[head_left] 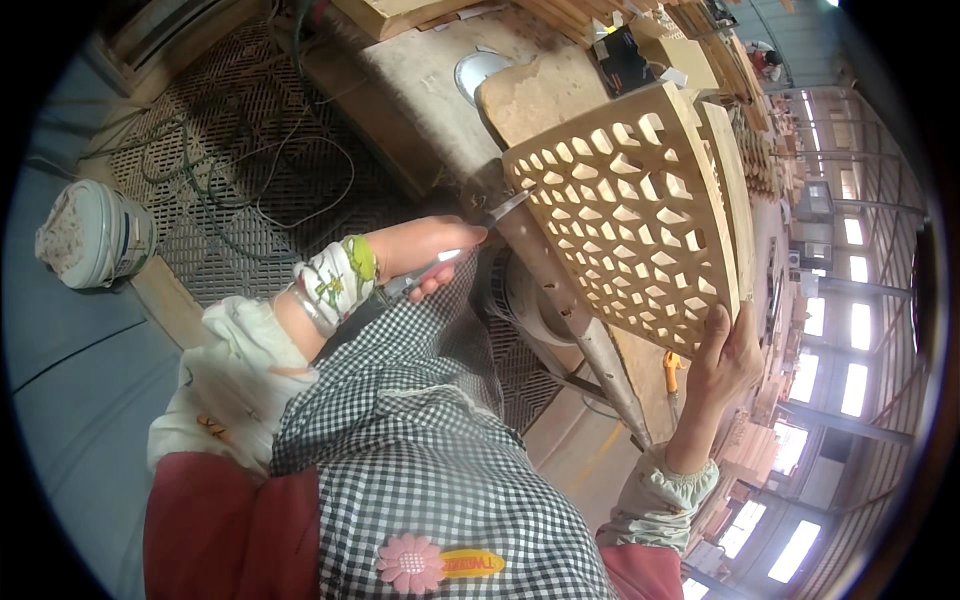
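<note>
A pale wooden panel (pixel 600 180), pierced by rows of angular holes, stands tilted over the edge of the workbench. My right hand (pixel 735 350) grips its lower right corner, thumb on the face and fingers round the edge. In my closed left hand (pixel 445 245) is a slim knife (pixel 511 206), its pointed blade directed at the panel's left edge. The blade tip overlaps the small holes there; whether it touches the wood I cannot tell. Behind the panel is another wooden board (pixel 735 170), mostly hidden.
An orange air blow gun (pixel 672 368) hangs or lies below the panel. On the workbench (pixel 420 70) are a flat wooden piece (pixel 545 90) and a dark box (pixel 622 60). A white bucket (pixel 97 235) stands far left, with hoses (pixel 190 170) across the slatted floor mat (pixel 230 90).
</note>
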`<state>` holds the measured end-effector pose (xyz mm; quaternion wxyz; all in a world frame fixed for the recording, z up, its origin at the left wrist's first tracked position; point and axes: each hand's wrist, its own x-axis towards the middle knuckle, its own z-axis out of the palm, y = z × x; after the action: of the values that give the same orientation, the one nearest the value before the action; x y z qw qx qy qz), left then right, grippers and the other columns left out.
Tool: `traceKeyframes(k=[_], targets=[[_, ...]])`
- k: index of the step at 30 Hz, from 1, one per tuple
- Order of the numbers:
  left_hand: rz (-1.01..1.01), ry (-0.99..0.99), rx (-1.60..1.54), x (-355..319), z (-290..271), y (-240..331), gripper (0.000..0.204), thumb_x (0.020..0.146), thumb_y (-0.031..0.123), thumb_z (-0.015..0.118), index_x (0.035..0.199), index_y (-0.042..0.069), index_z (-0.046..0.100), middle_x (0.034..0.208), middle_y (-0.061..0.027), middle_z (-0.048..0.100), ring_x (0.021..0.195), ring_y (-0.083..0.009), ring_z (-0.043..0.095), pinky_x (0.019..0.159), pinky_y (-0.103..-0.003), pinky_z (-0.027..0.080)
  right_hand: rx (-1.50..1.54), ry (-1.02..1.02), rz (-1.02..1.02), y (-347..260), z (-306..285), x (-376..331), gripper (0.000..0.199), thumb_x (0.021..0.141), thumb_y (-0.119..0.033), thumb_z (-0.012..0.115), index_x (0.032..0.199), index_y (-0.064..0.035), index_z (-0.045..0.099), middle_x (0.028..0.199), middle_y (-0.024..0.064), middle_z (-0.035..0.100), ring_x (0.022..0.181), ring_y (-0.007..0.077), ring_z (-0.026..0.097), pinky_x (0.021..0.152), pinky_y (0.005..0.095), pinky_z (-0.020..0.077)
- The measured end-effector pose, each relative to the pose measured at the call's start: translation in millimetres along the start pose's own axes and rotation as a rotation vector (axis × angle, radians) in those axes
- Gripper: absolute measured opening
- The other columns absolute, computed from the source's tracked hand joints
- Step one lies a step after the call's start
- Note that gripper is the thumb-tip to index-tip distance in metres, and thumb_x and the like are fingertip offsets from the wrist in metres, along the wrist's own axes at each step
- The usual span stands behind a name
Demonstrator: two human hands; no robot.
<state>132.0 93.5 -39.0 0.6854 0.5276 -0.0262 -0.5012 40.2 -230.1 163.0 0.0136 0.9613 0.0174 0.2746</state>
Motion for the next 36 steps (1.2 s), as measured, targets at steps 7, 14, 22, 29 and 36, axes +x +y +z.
traceKeyframes(k=[7,14,22,29,36], targets=[[-0.021,0.118,0.059,11,5,6,0.049,0.107,0.049,0.055,0.120,0.002,0.050,0.061,0.0000,0.050,0.041,-0.0101,0.047,0.036,-0.028,0.044,-0.014,0.004,0.020,0,1,0,0.048,0.106,-0.048,0.060,0.087,-0.0048,0.062,0.062,0.0125,0.058,0.054,0.0322,0.059,0.053,0.0393,0.0423],[0.034,0.214,0.120,-13,15,-20,0.046,0.106,0.041,0.058,0.121,-0.003,0.051,0.063,-0.0011,0.052,0.044,-0.0101,0.050,0.038,-0.027,0.042,-0.009,-0.008,0.039,0,1,0,0.045,0.106,-0.047,0.061,0.090,-0.0054,0.064,0.066,0.0118,0.063,0.058,0.0316,0.064,0.055,0.0384,0.0454],[0.060,0.103,-0.153,-22,-4,-33,0.043,0.111,0.048,0.049,0.097,0.007,0.051,0.067,-0.0014,0.054,0.046,-0.0086,0.049,0.038,-0.027,0.042,0.007,-0.009,0.041,-2,0,2,0.044,0.106,-0.045,0.062,0.088,-0.0047,0.062,0.067,0.0121,0.061,0.058,0.0310,0.060,0.056,0.0384,0.0445],[-0.172,-0.159,-0.446,7,-29,-22,0.052,0.111,0.056,0.042,0.102,0.007,0.056,0.068,0.0005,0.051,0.049,-0.0086,0.045,0.041,-0.027,0.041,0.011,-0.020,0.023,3,1,3,0.046,0.107,-0.044,0.061,0.083,-0.0042,0.056,0.064,0.0134,0.055,0.055,0.0307,0.055,0.054,0.0386,0.0419],[-0.186,-0.137,-0.337,13,-38,-17,0.054,0.111,0.058,0.042,0.101,0.007,0.057,0.068,0.0006,0.050,0.048,-0.0079,0.043,0.041,-0.026,0.040,0.075,-0.002,0.030,3,1,4,0.045,0.107,-0.044,0.061,0.084,-0.0053,0.056,0.063,0.0129,0.053,0.055,0.0306,0.054,0.054,0.0380,0.0419]])
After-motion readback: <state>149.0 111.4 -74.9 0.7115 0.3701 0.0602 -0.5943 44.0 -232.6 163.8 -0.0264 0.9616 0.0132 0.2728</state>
